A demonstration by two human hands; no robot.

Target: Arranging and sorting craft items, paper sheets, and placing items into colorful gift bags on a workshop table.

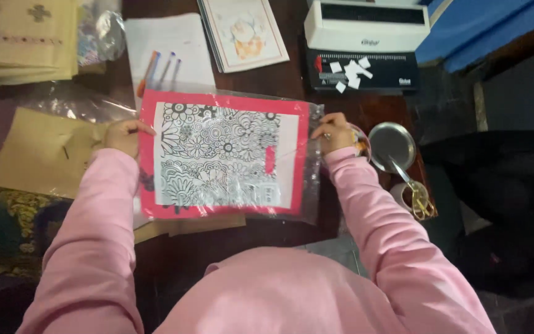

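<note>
On the dark wood table (279, 93), right in the middle, there's a colouring sheet (224, 154) w/ a red border and a black-and-white flower pattern, sitting inside a clear plastic sleeve (311, 185). Long axis runs left to right across the person's front, short sides facing each hand.

Left hand (122, 136) is curled shut on the sheet's left short edge, fingers pinching it. Right hand (336, 133) is closed on the right edge, gripping the plastic where it sticks out past the red border. Both arms in pink sleeves.

Room to move: not much tbh. Left edge of the sheet overlaps a brown envelope (41, 151), and more brown paper pokes out under the bottom edge. Top edge is just beside a white paper (180, 43) w/ a few pens (159, 68) on it; a picture card (245, 31) lies a bit further back. Behind on the right is a white and black binding machine (366, 43) w/ small white paper scraps on it, well apart from the sheet. Just right of the right hand there's a round metal lid (390, 145) and gold-handled scissors (420, 198), so that side's tight. Far left corner has a stack of tan cloth (26, 37). Only open strip is the near edge btw the sheet and the person's body.
</note>
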